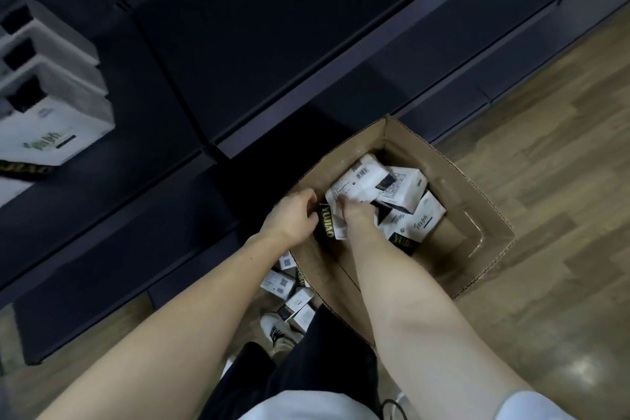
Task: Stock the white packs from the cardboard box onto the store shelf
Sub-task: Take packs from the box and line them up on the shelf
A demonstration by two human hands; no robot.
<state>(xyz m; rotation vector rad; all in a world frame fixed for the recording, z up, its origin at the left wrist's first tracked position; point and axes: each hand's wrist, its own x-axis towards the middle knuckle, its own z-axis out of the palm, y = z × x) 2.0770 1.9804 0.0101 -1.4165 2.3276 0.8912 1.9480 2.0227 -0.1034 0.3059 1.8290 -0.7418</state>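
Both hands reach into an open cardboard box (460, 187) on the floor. The left hand (293, 215) and right hand (354, 215), close together, grip one white pack (332, 215); more packs (402, 194) lie just beyond the right hand.

This is a shop, seen at an aisle. Dark retail shelving (272, 54) runs in tiers across the view, with long flat boards and front edge strips of the kind that carry price labels. Identical white packs (51, 95) with the same printed branding stand in a row on one shelf at the left. An open cardboard box (477, 215) of more such packs, barcodes showing, sits on the wood-look plank floor (545, 112) right against the shelving, and further small packs (289, 297) lie loose on the floor beside it.
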